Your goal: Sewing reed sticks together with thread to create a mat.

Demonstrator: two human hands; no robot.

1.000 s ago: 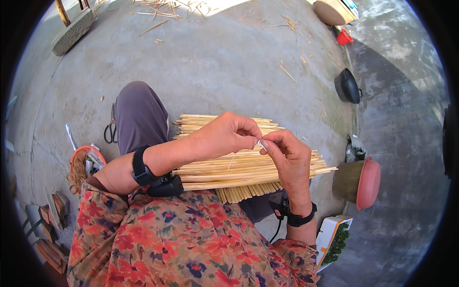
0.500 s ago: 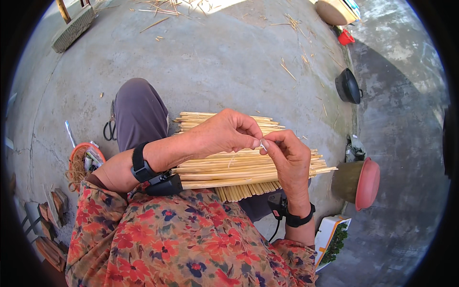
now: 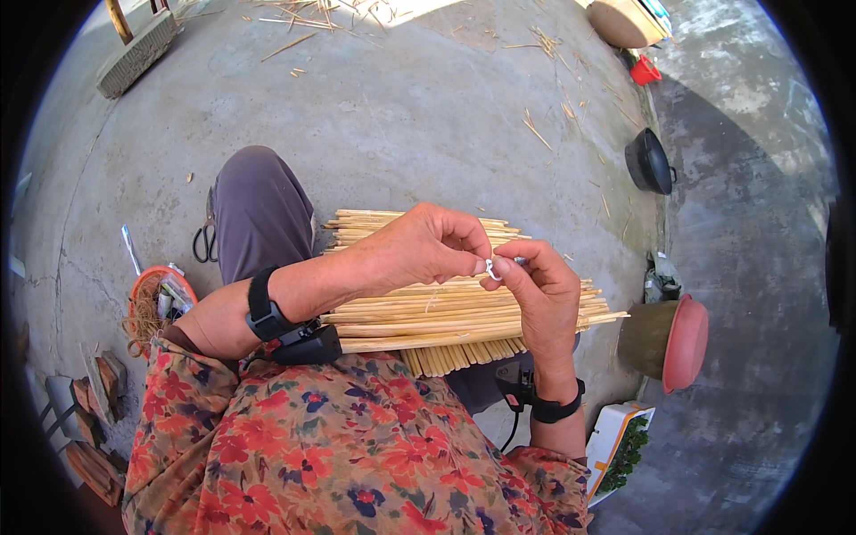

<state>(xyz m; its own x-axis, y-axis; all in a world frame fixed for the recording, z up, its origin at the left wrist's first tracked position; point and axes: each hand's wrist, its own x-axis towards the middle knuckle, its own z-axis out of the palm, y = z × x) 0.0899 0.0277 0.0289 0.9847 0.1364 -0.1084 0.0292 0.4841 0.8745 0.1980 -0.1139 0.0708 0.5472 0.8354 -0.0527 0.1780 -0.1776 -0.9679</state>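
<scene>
Over my lap, my left hand (image 3: 437,241) pinches a short white string (image 3: 491,270) between thumb and forefinger. My right hand (image 3: 545,294) meets it from the right, thumb and forefinger closed on the same string, which forms a small loop between the two sets of fingertips. Something small and greyish shows behind my right thumb, too little to identify. Below both hands lies a thick layer of pale straw stalks (image 3: 428,314) across my thighs, the stalks running left to right. Another layer with cut ends (image 3: 464,357) sticks out beneath, toward me.
Black-handled scissors (image 3: 205,241) lie left of my knee, near an orange basket (image 3: 183,282) of fibre and odds and ends. On the right stand a black pot (image 3: 649,162), a pink-rimmed tub (image 3: 687,343) and a white box of greens (image 3: 615,428). Loose straw (image 3: 537,129) litters the concrete floor.
The white string between my fingertips now shows a larger, clearer loop. My right fingers have shifted slightly; my left hand and the straw stay in place.
</scene>
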